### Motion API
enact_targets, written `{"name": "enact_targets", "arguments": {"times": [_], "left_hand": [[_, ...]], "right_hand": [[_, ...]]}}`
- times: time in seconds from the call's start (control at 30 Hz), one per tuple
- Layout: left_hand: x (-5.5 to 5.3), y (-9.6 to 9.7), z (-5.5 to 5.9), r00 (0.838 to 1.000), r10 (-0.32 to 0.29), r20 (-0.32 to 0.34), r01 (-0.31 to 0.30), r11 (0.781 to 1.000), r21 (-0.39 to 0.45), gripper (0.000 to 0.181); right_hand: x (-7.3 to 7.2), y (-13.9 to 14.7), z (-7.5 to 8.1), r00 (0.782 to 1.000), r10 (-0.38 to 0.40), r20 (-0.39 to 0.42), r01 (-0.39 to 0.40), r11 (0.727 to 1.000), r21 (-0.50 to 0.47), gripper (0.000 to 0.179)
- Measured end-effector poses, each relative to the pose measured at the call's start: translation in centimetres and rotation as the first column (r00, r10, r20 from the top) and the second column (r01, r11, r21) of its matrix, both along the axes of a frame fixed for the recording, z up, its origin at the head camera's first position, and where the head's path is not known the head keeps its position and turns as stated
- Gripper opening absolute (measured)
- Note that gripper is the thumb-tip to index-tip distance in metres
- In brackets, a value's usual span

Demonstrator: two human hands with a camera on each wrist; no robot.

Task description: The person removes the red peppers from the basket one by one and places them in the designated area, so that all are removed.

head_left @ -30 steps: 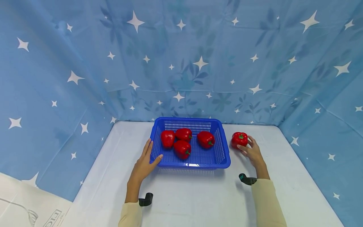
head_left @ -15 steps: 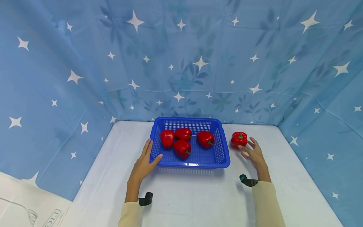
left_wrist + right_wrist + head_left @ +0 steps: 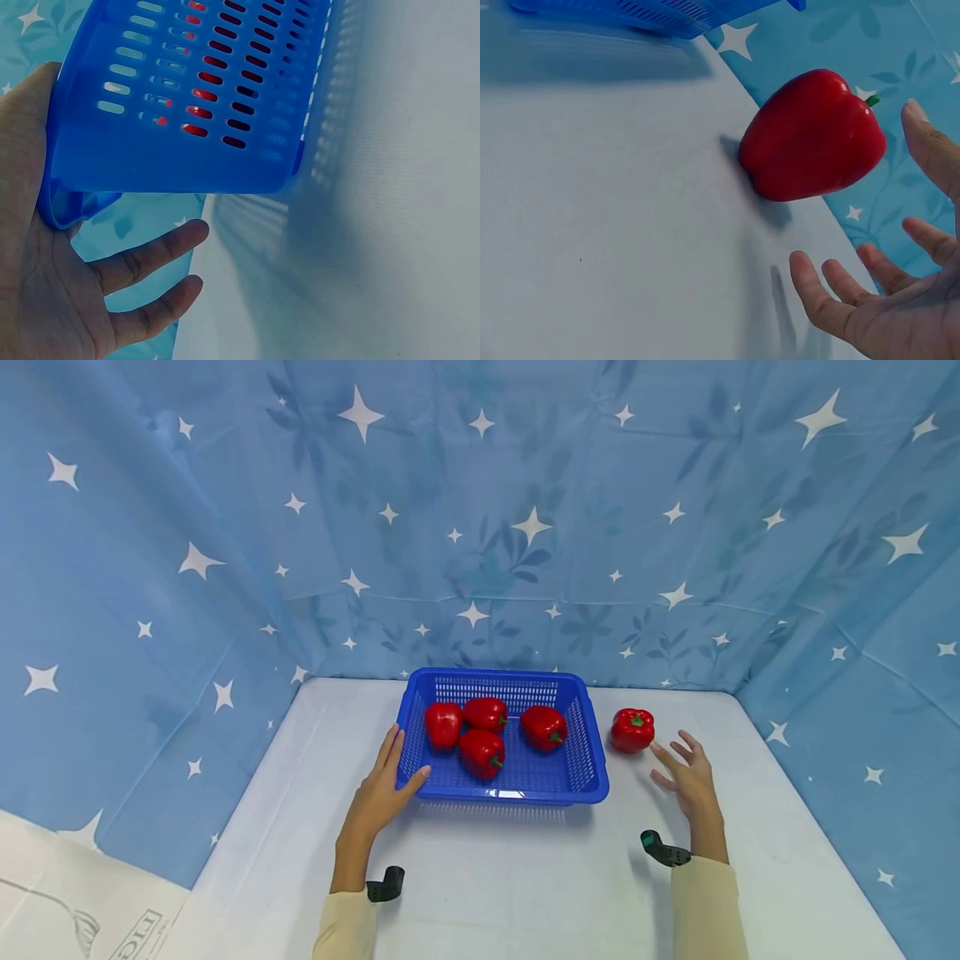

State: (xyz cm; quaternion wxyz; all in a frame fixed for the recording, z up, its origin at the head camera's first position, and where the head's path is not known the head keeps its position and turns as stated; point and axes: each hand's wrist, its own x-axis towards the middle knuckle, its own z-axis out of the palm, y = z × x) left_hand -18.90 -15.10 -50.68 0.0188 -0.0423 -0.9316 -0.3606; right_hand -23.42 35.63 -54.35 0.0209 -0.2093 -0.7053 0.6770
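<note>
A blue perforated plastic basket [image 3: 517,797] stands on the table with several red bell peppers [image 3: 482,753] lying in it. My left hand [image 3: 378,797] rests at its near left corner, fingers stretched along the left rim and thumb reaching over the near one. In the left wrist view, two fingers [image 3: 150,259] stick out straight below the basket's corner. Another red bell pepper [image 3: 632,731] with a green stem sits on the table, right of the basket. Close to its right, my right hand [image 3: 692,777] has its fingers spread and holds nothing; the right wrist view shows a gap between them.
A white-covered table [image 3: 517,877] lies under everything. Blue star-patterned cloth [image 3: 480,527] hangs behind it and along both sides. Each wrist wears a black camera, the left one [image 3: 386,885] and the right one [image 3: 665,849].
My right hand has drawn away from the lone pepper, right and slightly toward me, its fingers spreading off it. My left hand, the basket and the peppers have stayed put.
</note>
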Motion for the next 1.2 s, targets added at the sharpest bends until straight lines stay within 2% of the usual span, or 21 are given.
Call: {"name": "enact_targets", "arguments": {"times": [0.1, 0.27, 0.33, 0.4, 0.57, 0.67, 0.8, 0.93, 1.07, 1.2], "left_hand": [[0.0, 0.0, 0.0, 1.000, -0.003, -0.002, 0.003, 1.000, 0.004, 0.084], [-0.1, 0.1, -0.1, 1.000, -0.005, 0.000, 0.005, 1.000, 0.007, 0.084], [-0.1, 0.0, -0.1, 1.000, -0.005, 0.005, 0.005, 1.000, 0.006, 0.084], [0.0, 0.0, -0.1, 1.000, -0.005, 0.011, 0.005, 1.000, 0.005, 0.085], [0.0, 0.0, 0.0, 1.000, -0.009, 0.000, 0.009, 1.000, 0.008, 0.084], [0.0, -0.1, 0.1, 1.000, -0.009, -0.010, 0.009, 1.000, 0.009, 0.084], [0.1, -0.1, 0.1, 1.000, -0.006, -0.011, 0.006, 1.000, 0.010, 0.084], [0.1, 0.0, 0.1, 1.000, -0.002, -0.010, 0.002, 1.000, 0.014, 0.084], [0.1, 0.0, 0.1, 1.000, -0.001, 0.001, 0.001, 1.000, 0.016, 0.085], [0.0, 0.0, 0.2, 1.000, -0.001, -0.004, 0.001, 1.000, 0.016, 0.084]], "right_hand": [[0.0, 0.6, -0.3, 0.999, -0.040, -0.020, 0.039, 0.999, -0.007, 0.093], [-0.6, 2.1, -1.6, 0.991, -0.111, -0.080, 0.109, 0.994, -0.025, 0.085], [-0.5, 2.4, -1.5, 0.987, -0.127, -0.100, 0.124, 0.992, -0.033, 0.082], [0.0, 2.3, -0.6, 0.984, -0.134, -0.113, 0.132, 0.991, -0.029, 0.079], [1.8, 0.2, 4.1, 0.981, -0.162, -0.109, 0.165, 0.986, 0.024, 0.076], [2.3, -0.9, 6.4, 0.978, -0.169, -0.125, 0.172, 0.985, 0.011, 0.077], [2.2, -1.8, 8.5, 0.976, -0.144, -0.165, 0.149, 0.989, 0.017, 0.078], [1.7, -2.8, 9.6, 0.970, -0.081, -0.229, 0.095, 0.994, 0.050, 0.075], [1.0, -4.0, 10.5, 0.965, 0.022, -0.261, 0.009, 0.993, 0.115, 0.071], [0.2, -5.3, 11.6, 0.949, 0.152, -0.276, -0.098, 0.975, 0.199, 0.070]]}}
